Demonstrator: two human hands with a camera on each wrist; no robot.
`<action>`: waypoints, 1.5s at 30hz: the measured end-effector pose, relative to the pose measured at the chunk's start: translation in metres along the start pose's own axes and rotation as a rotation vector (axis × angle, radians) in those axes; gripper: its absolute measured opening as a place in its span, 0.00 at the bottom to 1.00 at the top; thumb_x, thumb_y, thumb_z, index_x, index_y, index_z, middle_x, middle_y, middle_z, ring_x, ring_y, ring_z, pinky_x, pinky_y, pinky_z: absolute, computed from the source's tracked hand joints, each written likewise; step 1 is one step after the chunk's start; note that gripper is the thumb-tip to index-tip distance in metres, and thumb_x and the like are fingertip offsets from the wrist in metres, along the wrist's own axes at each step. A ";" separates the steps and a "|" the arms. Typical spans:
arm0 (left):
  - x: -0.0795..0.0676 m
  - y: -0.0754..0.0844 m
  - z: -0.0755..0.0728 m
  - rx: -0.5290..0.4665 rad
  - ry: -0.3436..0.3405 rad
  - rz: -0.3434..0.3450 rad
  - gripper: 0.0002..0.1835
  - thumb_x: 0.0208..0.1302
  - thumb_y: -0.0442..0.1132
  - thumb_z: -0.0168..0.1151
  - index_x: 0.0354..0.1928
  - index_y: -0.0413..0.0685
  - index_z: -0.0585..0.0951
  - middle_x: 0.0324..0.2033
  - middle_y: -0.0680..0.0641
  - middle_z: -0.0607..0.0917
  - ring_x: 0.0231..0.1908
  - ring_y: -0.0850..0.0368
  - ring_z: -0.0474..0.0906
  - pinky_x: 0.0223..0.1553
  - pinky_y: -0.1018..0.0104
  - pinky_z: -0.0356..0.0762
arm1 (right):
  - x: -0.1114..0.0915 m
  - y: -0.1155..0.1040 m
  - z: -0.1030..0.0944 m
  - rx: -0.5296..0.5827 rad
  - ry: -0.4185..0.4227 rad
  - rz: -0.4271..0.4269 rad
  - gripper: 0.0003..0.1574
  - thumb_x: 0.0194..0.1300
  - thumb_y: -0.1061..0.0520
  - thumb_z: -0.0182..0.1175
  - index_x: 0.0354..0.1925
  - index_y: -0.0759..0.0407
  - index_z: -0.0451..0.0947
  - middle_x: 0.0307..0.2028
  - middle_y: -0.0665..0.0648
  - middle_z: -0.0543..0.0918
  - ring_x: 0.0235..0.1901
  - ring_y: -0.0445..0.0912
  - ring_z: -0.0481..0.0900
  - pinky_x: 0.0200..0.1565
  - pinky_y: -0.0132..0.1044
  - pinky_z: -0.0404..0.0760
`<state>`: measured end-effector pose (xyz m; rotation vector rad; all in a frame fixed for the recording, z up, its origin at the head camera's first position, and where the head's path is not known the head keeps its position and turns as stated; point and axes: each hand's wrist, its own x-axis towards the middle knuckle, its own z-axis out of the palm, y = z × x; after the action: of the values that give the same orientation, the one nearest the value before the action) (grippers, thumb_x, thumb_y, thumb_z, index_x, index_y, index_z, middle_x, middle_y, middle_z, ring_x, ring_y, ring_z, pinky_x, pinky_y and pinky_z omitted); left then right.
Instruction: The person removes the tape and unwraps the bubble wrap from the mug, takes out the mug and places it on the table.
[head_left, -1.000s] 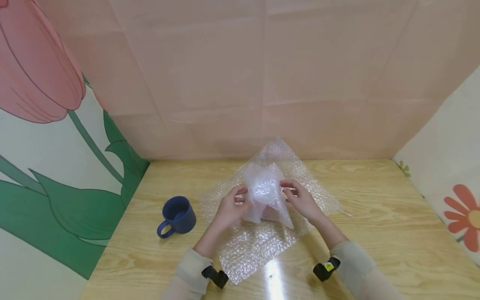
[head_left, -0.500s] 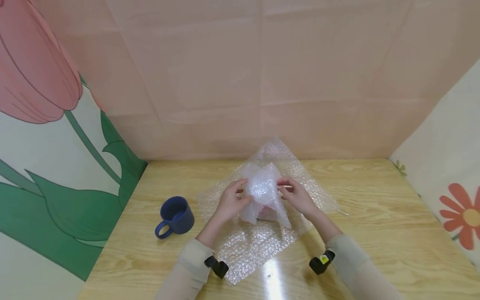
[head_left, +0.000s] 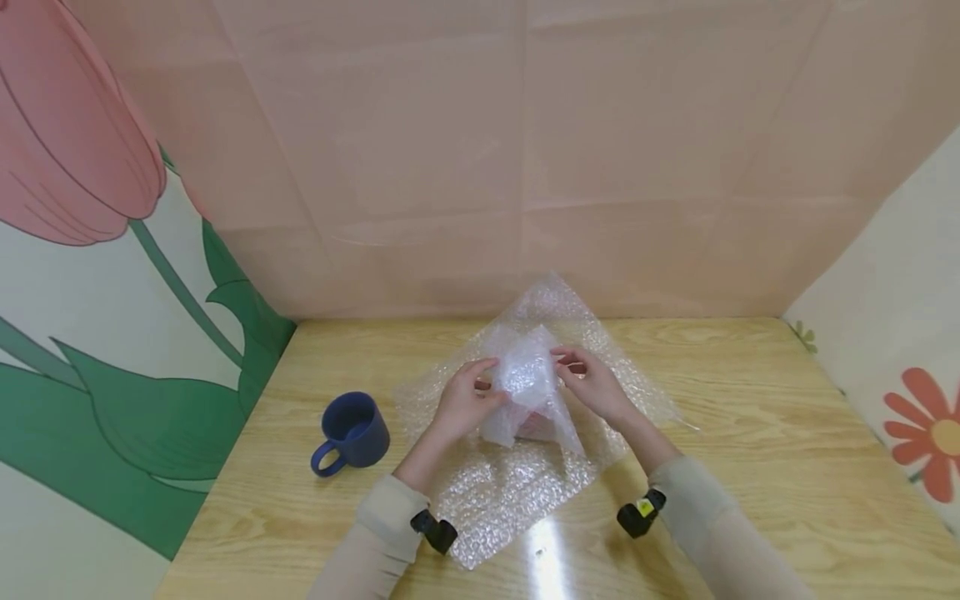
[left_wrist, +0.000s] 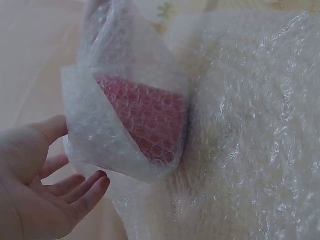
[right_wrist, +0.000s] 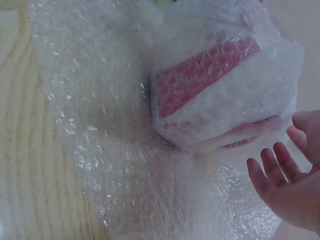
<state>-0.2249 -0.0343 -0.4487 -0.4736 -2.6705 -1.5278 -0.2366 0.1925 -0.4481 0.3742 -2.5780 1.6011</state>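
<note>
A red thing (left_wrist: 145,120), its kind hidden by the covering, sits inside folded bubble wrap (head_left: 525,375) at the middle of the table. Loose flaps of the wrap stand up over it and hang down its near side. My left hand (head_left: 465,400) is at the bundle's left side, thumb right at the wrap and the other fingers loosely bent beside it. On the opposite side my right hand (head_left: 596,387) has its fingertips close to the wrap's edge. In the right wrist view the right fingers (right_wrist: 272,170) are spread and relaxed, curled round nothing.
Under the bundle lies a larger bubble wrap sheet (head_left: 517,500), turned cornerwise on the wooden table (head_left: 757,450). A blue mug (head_left: 356,433) stands upright to the left, handle toward the near left. A pink backdrop (head_left: 420,167) rises behind the table.
My right hand has shifted slightly up and left along the bundle's side. The left hand has moved little, and the wrapped bundle keeps its place on the sheet.
</note>
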 end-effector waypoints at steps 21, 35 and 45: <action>0.001 -0.002 0.002 -0.026 -0.007 0.006 0.30 0.49 0.34 0.68 0.58 0.44 0.73 0.54 0.39 0.74 0.37 0.49 0.80 0.31 0.68 0.80 | 0.010 0.020 -0.006 0.107 -0.129 0.037 0.12 0.66 0.62 0.53 0.42 0.72 0.72 0.46 0.66 0.75 0.47 0.53 0.74 0.49 0.40 0.79; 0.003 -0.003 0.001 -0.031 -0.029 -0.006 0.30 0.51 0.34 0.67 0.58 0.45 0.72 0.53 0.38 0.74 0.36 0.49 0.80 0.29 0.69 0.80 | 0.008 0.020 -0.015 0.194 -0.314 0.054 0.18 0.71 0.55 0.46 0.40 0.73 0.68 0.62 0.75 0.61 0.58 0.64 0.66 0.55 0.50 0.72; 0.001 -0.001 0.000 -0.018 -0.038 -0.040 0.30 0.52 0.36 0.67 0.59 0.47 0.72 0.55 0.42 0.74 0.37 0.51 0.80 0.28 0.69 0.80 | 0.007 0.020 -0.017 0.243 -0.313 0.088 0.23 0.71 0.52 0.46 0.39 0.75 0.67 0.62 0.74 0.61 0.58 0.65 0.66 0.54 0.47 0.74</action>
<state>-0.2262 -0.0347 -0.4492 -0.4570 -2.7125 -1.5706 -0.2491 0.2149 -0.4570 0.5798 -2.6511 2.0446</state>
